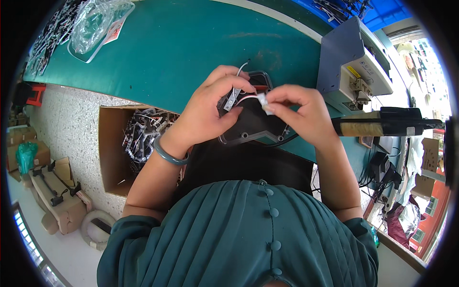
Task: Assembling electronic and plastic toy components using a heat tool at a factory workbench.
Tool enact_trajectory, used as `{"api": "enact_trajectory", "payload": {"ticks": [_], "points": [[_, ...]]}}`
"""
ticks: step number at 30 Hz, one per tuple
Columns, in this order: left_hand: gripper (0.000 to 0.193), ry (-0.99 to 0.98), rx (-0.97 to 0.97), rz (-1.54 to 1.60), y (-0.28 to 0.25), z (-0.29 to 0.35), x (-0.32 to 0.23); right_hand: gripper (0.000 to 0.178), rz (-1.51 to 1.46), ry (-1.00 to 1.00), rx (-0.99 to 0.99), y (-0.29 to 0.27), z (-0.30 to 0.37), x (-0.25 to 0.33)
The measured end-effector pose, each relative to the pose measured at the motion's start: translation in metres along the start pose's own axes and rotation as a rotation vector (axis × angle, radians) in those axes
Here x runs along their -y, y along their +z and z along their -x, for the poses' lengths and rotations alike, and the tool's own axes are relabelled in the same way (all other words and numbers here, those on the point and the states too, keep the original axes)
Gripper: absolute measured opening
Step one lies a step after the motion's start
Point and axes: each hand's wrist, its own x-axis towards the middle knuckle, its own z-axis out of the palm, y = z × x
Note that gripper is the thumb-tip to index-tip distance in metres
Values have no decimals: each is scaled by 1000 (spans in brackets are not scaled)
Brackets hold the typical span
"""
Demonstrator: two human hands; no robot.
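Over the near edge of the table, my two hands hold a string of small white modules on thin wires, which look like LED modules. My left hand (pixel 205 107) is closed around one end, where a module (pixel 231 99) and a white wire (pixel 242 68) stick out between the fingers. Between thumb and fingers, my right hand (pixel 303 112) pinches another white module (pixel 264 103). A short pale wire joins the two. Beneath both hands lies a dark shell-like frame (pixel 248 136) with a grey rim and round screw posts, partly hidden by my left hand.
Left of my lap stands a cardboard box (pixel 109 165) filled with wired modules. A grey machine (pixel 337 67) sits on the right of the green table (pixel 191 38), near a black-and-tan tool (pixel 366 125). A clear plastic bag (pixel 95 28) and dark strips lie far left.
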Motion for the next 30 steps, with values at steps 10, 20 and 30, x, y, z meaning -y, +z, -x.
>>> {"api": "enact_trajectory", "payload": {"ticks": [10,20,30], "points": [[50,-15,36,-67,-2,0,-1,10,109,-132,-109,5,7,9],[50,-40,50,-23,-4,1,1,13,176,-89,-22,6,9,5],[49,-57,91,18,-7,-4,2,10,650,-368,42,14,8,22]]}}
